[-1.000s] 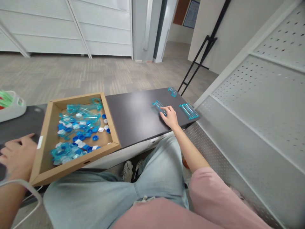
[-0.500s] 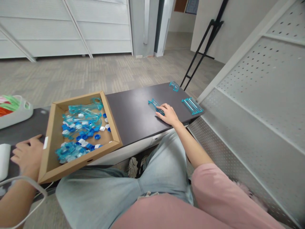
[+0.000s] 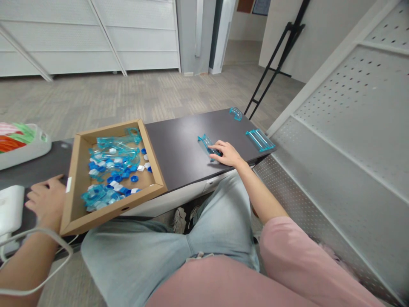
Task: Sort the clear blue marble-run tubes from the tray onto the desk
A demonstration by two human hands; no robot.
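Observation:
My right hand (image 3: 226, 153) is over the dark tabletop, fingers stretched and slightly apart, fingertips touching the near right side of a small group of clear blue plastic tubes (image 3: 206, 141). The fingers partly hide these tubes. More straight clear blue tubes (image 3: 260, 140) lie side by side to the right of this hand, and curved clear blue tubes (image 3: 236, 114) sit at the far corner. My left hand (image 3: 47, 200) rests open on the table, left of the cardboard box (image 3: 74, 170). Inside the box are clear blue tubes (image 3: 118, 147) and several blue and white small pieces (image 3: 134, 178).
A white basket (image 3: 28, 149) with green, red and pink items stands at the left. Beside my left hand are a white device (image 3: 11, 209) and a white cable (image 3: 41, 232). A perforated white panel (image 3: 345, 140) rises at the table's right end; a black stand (image 3: 271, 68) is behind.
The tubes under my right hand have turned slightly and shifted a little left. My right fingers have drawn back toward their right side. The whole view has shifted slightly; my left hand stays by the box.

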